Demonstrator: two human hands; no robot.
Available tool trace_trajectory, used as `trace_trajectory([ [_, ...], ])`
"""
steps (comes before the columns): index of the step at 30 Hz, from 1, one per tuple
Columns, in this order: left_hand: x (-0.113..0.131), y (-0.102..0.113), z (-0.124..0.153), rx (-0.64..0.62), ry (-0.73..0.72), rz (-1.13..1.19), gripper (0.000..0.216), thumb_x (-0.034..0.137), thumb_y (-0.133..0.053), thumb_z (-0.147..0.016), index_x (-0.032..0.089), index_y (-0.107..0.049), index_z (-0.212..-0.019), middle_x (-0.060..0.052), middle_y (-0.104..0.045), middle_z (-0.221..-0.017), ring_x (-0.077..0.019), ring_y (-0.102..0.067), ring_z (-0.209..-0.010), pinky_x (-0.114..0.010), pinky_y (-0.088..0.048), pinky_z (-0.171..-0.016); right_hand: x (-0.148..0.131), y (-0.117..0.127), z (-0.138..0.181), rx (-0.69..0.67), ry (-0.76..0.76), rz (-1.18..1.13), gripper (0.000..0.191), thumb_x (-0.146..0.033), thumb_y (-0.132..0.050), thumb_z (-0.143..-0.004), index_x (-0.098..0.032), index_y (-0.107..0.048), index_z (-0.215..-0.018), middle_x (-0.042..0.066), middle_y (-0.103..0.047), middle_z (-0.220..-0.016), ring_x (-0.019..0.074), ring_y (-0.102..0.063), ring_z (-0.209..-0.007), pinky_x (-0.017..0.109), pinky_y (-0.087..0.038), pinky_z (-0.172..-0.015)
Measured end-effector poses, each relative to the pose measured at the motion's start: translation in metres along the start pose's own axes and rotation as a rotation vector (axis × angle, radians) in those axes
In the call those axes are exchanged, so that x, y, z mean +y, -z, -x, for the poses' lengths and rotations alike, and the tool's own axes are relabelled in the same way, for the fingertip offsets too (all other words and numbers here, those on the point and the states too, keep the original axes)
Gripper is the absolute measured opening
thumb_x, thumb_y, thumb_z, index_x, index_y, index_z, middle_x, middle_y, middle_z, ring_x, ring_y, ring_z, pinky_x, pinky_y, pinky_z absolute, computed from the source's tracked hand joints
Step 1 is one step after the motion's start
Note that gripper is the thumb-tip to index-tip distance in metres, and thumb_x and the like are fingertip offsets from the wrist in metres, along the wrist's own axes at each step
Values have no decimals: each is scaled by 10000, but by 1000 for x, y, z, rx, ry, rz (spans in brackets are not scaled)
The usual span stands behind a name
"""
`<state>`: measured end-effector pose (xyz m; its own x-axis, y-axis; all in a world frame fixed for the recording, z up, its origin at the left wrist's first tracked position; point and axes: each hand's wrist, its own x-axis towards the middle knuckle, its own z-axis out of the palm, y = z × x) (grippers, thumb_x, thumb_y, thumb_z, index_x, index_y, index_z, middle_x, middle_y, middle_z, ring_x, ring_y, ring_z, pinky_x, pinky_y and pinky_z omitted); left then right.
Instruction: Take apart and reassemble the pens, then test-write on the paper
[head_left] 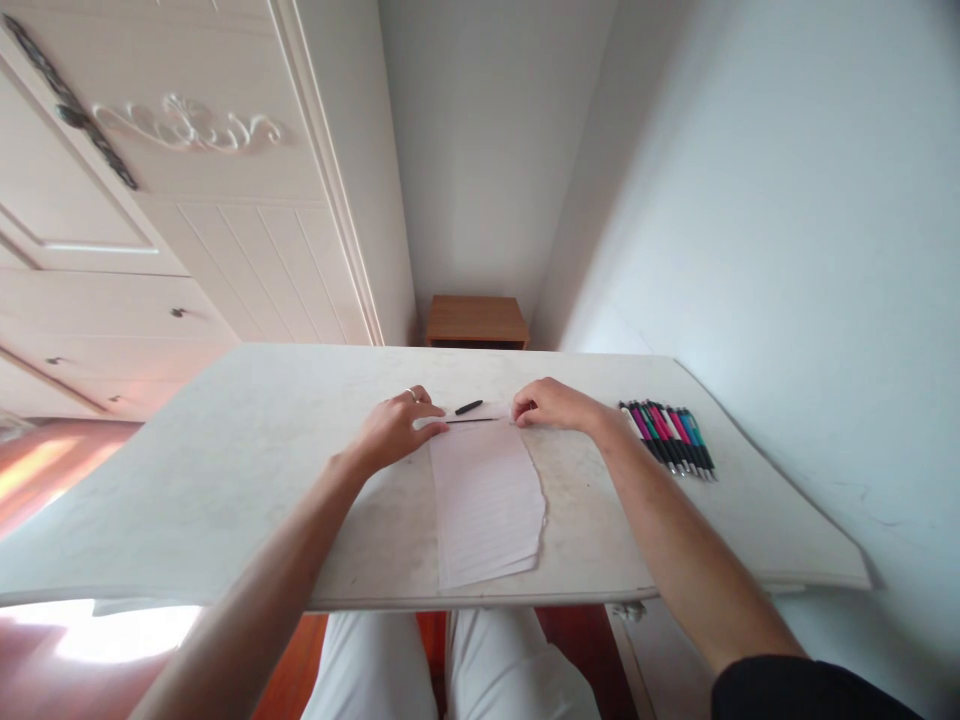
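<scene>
A white sheet of lined paper lies on the table, its right edge torn and uneven. At its far edge is a narrow pale strip with a thin dark line along it; whether that is a fold or a slim object I cannot tell. My left hand pinches the left end of this far edge, thumb and fingers closed, a ring on one finger. At the right end my right hand has its fingertips pressed together on the paper. A short black pen part rests between my hands, just beyond the dark line, touched by neither.
Several coloured pens lie in a row on the white table, right of my right forearm. A wall runs along the right side. White cabinets stand at left, and a small wooden cabinet beyond the table.
</scene>
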<state>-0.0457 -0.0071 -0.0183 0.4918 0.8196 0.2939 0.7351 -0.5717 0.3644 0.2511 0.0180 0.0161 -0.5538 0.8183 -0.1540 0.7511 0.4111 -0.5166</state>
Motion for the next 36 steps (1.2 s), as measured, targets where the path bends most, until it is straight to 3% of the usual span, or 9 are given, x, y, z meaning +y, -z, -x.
trace_trajectory([
  [3,3,-4,0,-77,-10,-15,288,402,-505,-935,267,-754,-989,-42,-636,-988,-174,-631,-799,-291,-469,-765,-1,0,0,9,-2,17,115,-118,-661,-729,-179,-746,-775,15,-715,-754,148,-610,-705,240,-404,-636],
  [16,12,3,-3,-125,26,-103,270,272,-448,-943,208,-704,-887,-56,-652,-974,-198,-641,-824,-287,-466,-731,-1,-2,-1,-8,28,73,103,-112,-620,-762,-169,-706,-756,29,-696,-770,149,-591,-716,242,-390,-648],
  [20,11,3,-2,-50,30,-20,286,293,-419,-954,203,-684,-896,-56,-654,-987,-197,-636,-851,-295,-468,-762,-6,-1,0,117,53,40,86,-137,-602,-793,-168,-671,-753,45,-699,-810,161,-607,-765,250,-407,-695],
  [25,6,4,-3,15,43,32,304,358,-433,-955,205,-690,-897,-45,-694,-952,-195,-639,-838,-306,-460,-775,-13,2,4,249,67,-117,93,-202,-556,-860,-175,-635,-820,10,-674,-722,135,-631,-638,249,-431,-668],
  [32,7,7,-2,80,95,44,287,351,-455,-945,207,-699,-897,-39,-713,-944,-190,-639,-825,-294,-458,-753,-11,1,0,358,162,-98,66,-202,-625,-812,-165,-669,-845,32,-701,-832,128,-610,-686,250,-450,-687],
  [36,8,7,-2,106,94,67,284,355,-460,-945,205,-697,-897,-43,-716,-947,-187,-638,-819,-296,-462,-753,-12,-1,-2,393,188,-126,189,-183,-643,-793,-152,-685,-975,50,-707,-861,130,-612,-701,255,-476,-700],
])
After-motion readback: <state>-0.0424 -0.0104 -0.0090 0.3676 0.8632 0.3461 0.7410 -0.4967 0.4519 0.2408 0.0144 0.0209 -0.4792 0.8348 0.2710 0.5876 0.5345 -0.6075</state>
